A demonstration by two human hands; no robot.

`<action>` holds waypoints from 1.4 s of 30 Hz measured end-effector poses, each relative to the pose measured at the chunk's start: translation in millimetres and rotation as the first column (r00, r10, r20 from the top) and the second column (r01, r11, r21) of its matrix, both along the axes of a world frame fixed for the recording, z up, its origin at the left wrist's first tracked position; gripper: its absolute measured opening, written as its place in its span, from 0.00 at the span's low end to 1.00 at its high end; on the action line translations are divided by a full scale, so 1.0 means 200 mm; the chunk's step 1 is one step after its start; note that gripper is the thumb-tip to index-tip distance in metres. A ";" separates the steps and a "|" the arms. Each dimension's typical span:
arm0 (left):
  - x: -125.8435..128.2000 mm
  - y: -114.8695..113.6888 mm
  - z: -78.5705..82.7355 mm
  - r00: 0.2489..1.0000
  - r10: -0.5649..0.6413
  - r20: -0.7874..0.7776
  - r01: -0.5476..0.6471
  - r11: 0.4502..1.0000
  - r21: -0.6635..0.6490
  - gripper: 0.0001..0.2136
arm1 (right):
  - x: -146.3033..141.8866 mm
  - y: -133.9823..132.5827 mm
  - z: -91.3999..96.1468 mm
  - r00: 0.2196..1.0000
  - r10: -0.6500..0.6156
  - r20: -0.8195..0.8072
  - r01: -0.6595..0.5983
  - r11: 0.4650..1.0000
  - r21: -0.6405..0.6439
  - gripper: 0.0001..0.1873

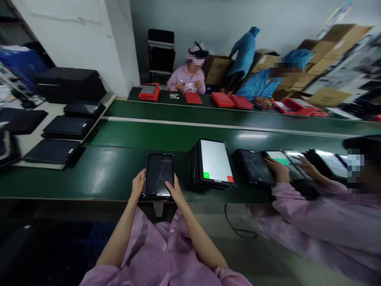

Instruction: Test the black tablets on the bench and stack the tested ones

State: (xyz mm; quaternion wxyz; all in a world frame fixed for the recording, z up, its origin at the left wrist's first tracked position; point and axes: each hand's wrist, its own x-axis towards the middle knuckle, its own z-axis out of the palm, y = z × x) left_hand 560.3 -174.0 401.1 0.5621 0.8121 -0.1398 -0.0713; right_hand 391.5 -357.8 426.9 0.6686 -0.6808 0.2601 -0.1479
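A black tablet with a dark screen is held between my two hands above the near edge of the green table. My left hand grips its left side, with the fingers partly hidden by the edge. My right hand holds the lower right side, its thumb lying on the screen. Just to the right stands a stack of tablets; the top one shows a lit white screen with a green and a red square in its lower corners.
At right a co-worker in pink handles lit tablets beside a dark tablet. Black trays stand at left. Across the green table, people sit by red folders or sleeves. A cable lies below.
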 end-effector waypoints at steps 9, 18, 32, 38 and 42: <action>-0.16 0.05 0.01 0.997 0.037 0.071 -0.032 0.997 -0.068 0.22 | -0.03 -0.03 -0.01 0.994 0.094 0.053 -0.098 0.991 0.086 0.58; -0.16 0.05 0.01 0.995 0.055 0.087 -0.048 0.996 -0.072 0.20 | 0.03 -0.10 0.01 0.994 0.102 0.032 -0.103 0.993 0.061 0.67; -0.17 0.06 0.03 0.995 0.041 0.092 -0.036 0.998 -0.058 0.20 | -0.07 0.00 0.07 0.997 0.080 -0.001 -0.080 0.994 -0.075 0.60; -0.17 0.06 0.05 0.992 0.038 0.120 -0.031 0.998 -0.061 0.19 | -0.14 0.00 0.08 0.984 0.172 -0.038 -0.172 0.985 0.011 0.68; -0.17 0.06 0.05 0.992 0.034 0.120 -0.027 0.998 -0.060 0.19 | -0.14 -0.02 0.08 0.982 0.189 -0.010 -0.189 0.982 0.003 0.71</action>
